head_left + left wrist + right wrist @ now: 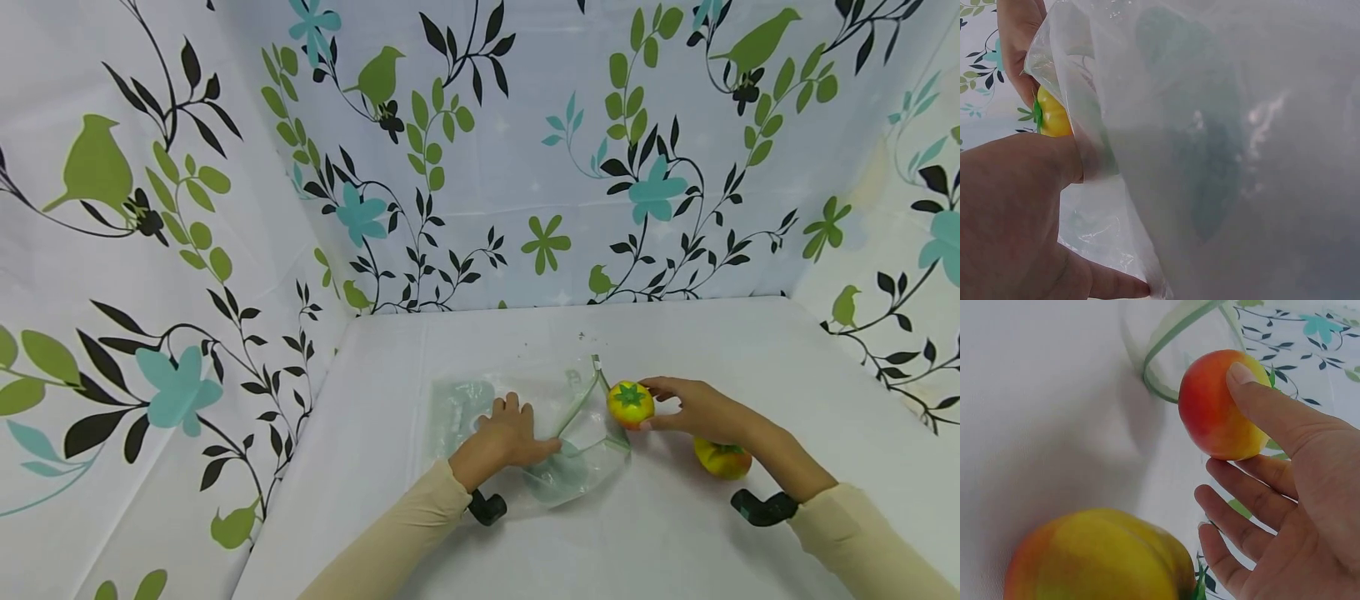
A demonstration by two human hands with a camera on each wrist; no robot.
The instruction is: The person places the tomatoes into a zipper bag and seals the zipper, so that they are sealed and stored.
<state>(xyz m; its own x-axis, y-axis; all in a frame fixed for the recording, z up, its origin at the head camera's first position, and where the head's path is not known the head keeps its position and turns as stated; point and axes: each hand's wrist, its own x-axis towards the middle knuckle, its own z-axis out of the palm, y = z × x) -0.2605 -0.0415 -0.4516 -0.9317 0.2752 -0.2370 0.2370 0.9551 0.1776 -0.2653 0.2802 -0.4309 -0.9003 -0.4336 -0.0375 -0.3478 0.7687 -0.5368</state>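
A clear plastic bag with a pale green rim lies on the table. My left hand rests on it, thumb stretched toward the rim. In the left wrist view the thumb and a straight finger stand wide apart against the film. At the bag's right side, my right hand pinches a round yellow-red tomato-like fruit with a green star-shaped cap. The right wrist view shows the thumb across this fruit, other fingers beneath. A second, lobed yellow-red fruit lies under my right wrist.
The white table spreads around the bag. Behind and to both sides hangs a cloth printed with leaves, birds and flowers. Dark wrist-worn devices sit at both wrists.
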